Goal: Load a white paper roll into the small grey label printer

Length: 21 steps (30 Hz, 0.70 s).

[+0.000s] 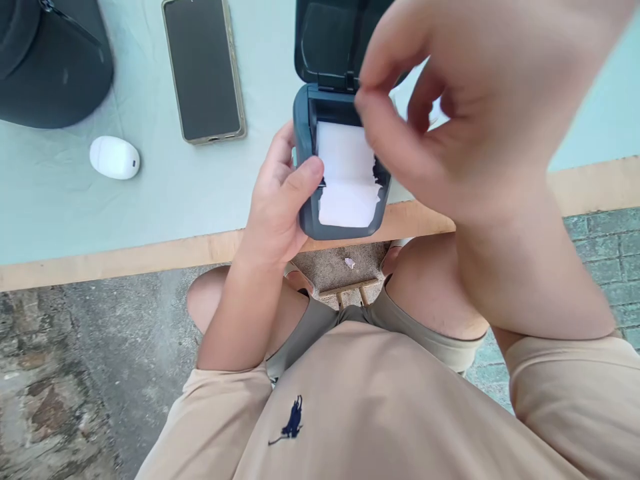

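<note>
A dark blue-grey portable label printer (340,232) sits at the table's front edge with its black lid (327,40) tipped back. White paper (347,157), ragged along its sides, covers the inside of the compartment. My left hand (283,200) grips the printer's left side, its thumb lying over the rim beside the paper. Raised over the printer's right side, my right hand (460,113) has thumb and forefinger pinched together near the lid hinge. Whatever may be in that pinch is hidden. Something white, partly covered, shows behind the right fingers.
A smartphone (205,70) with a dark screen lies left of the printer. Farther left are a white earbud case (115,158) and a black zippered bag (55,73). The pale table covering (150,213) ends at a wooden edge (125,257) above my knees.
</note>
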Each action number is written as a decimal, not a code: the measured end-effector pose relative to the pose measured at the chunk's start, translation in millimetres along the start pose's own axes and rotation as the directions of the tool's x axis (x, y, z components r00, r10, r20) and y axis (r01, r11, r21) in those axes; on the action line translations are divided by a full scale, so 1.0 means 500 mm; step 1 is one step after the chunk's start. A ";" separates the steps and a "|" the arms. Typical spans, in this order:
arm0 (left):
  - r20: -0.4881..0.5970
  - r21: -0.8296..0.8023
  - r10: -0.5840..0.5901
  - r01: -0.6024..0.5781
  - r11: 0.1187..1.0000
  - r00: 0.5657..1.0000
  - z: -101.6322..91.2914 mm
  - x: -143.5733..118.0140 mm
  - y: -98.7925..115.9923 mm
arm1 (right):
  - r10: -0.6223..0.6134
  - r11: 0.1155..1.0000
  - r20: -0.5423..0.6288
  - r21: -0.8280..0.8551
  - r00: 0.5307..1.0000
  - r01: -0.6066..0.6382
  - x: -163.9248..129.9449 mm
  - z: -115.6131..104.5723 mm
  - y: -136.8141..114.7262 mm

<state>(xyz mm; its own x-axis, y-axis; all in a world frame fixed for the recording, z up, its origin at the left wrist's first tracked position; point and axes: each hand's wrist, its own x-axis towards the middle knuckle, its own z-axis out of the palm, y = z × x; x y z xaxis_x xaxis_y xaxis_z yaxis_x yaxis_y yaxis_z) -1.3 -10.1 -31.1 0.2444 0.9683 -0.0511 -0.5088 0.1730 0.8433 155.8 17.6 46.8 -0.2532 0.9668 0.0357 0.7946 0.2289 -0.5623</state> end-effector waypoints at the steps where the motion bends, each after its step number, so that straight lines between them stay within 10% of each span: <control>1: -0.002 0.003 0.000 0.000 1.000 1.000 0.002 -0.002 0.001 | -0.020 0.994 0.017 -0.103 1.000 0.022 0.000 0.003 -0.005; 8: -0.006 0.068 0.002 -0.001 0.998 1.000 0.007 -0.012 0.006 | 0.095 0.809 0.123 -0.588 0.988 -0.005 -0.017 0.008 -0.037; 17: 0.000 0.037 0.038 -0.038 0.999 0.999 0.002 -0.006 -0.007 | 0.098 0.848 0.158 -0.530 0.983 0.000 -0.021 0.004 -0.025; 21: 0.028 0.001 0.043 -0.043 0.999 0.999 -0.002 -0.001 -0.004 | -0.109 0.969 0.093 -0.214 0.990 0.127 -0.042 -0.029 -0.007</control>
<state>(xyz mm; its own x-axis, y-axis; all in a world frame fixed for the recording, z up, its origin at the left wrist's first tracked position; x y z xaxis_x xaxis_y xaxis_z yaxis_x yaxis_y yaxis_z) -1.0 -10.8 -33.3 0.2454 0.9694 -0.0002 -0.5179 0.1312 0.8453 166.5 -1.9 59.8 -0.3881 0.9214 0.0202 0.8558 0.3685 -0.3631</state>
